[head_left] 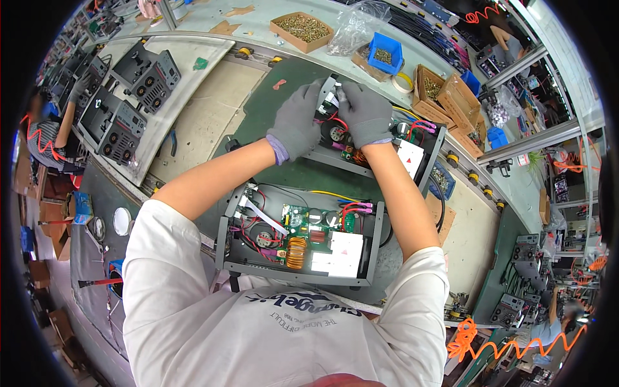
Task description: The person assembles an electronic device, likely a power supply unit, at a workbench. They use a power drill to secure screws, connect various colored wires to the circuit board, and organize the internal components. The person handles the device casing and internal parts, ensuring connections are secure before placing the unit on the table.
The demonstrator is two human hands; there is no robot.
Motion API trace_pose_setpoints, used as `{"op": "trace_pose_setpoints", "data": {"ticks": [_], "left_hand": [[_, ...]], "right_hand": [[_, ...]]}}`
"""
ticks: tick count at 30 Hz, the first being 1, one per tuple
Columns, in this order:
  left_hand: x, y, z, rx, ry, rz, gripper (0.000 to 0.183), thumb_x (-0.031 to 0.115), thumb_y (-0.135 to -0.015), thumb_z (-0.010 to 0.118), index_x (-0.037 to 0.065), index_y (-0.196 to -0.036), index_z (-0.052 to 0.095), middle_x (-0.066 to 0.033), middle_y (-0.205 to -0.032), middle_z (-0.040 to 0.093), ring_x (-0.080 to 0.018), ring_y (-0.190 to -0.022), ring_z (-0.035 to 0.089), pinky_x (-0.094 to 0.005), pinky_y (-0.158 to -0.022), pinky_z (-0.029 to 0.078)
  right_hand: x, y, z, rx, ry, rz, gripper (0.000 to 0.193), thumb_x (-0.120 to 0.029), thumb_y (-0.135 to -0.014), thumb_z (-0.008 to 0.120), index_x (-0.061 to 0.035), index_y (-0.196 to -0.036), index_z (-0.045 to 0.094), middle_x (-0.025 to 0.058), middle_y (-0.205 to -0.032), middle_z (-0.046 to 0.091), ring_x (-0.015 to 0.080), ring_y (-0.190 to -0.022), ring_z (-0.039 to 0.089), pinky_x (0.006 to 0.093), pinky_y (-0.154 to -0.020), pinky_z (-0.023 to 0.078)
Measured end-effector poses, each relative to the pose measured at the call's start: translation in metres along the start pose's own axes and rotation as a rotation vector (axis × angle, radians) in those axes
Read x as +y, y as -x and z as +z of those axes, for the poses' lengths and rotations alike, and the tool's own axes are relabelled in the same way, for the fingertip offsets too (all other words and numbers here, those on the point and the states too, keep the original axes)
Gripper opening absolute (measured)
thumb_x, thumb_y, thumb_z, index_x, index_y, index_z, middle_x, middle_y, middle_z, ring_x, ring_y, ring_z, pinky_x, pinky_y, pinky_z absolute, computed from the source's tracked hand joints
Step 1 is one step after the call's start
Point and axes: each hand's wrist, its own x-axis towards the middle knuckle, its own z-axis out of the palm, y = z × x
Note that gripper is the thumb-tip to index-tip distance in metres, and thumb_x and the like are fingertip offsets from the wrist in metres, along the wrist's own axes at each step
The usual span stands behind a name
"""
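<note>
Two open dark metal power-unit housings sit one behind the other. At the far housing [345, 160], my left hand [296, 122], in a grey glove, is closed on the edge of its upright dark end panel [327, 87]. My right hand [366, 113], gloved too, has its fingers bent inward at a white cable plug [332, 99] beside that panel; the fingertips are partly hidden. Red wires and a round fan show below the hands. Nearer me, the other housing [293, 278] holds a green circuit board [298, 217], a copper coil [296, 253] and a white ribbon cable [267, 216].
Both housings stand on a green work board [284, 80] over a roller line. Behind it are a cardboard tray of screws [301, 31], a blue bin [385, 53] and a tape roll [402, 82]. Pliers [169, 143] and more housings [113, 126] lie left, near another person.
</note>
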Motion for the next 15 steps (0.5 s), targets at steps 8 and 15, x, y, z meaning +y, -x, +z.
{"op": "trace_pose_setpoints", "data": {"ticks": [8, 15], "left_hand": [[-0.001, -0.001, -0.006, -0.051, 0.006, 0.025, 0.083, 0.001, -0.072, 0.063, 0.008, -0.149, 0.034, -0.0226, -0.132, 0.052, -0.0433, -0.121, 0.053, -0.0486, -0.100, 0.048], [-0.003, -0.002, -0.005, -0.071, -0.010, 0.041, 0.084, 0.003, -0.072, 0.062, 0.003, -0.150, 0.031, -0.0245, -0.133, 0.050, -0.0445, -0.122, 0.053, -0.0492, -0.101, 0.047]], "right_hand": [[0.010, -0.020, -0.003, -0.050, 0.117, -0.127, 0.021, -0.027, -0.086, 0.068, -0.0195, -0.106, 0.067, 0.0051, -0.094, 0.070, 0.0307, -0.084, 0.069, 0.0449, -0.066, 0.054], [0.030, -0.062, -0.018, -0.214, -0.341, -0.364, 0.043, -0.005, -0.074, 0.077, -0.0149, -0.115, 0.069, 0.0087, -0.099, 0.070, 0.0276, -0.088, 0.070, 0.0381, -0.079, 0.056]]}}
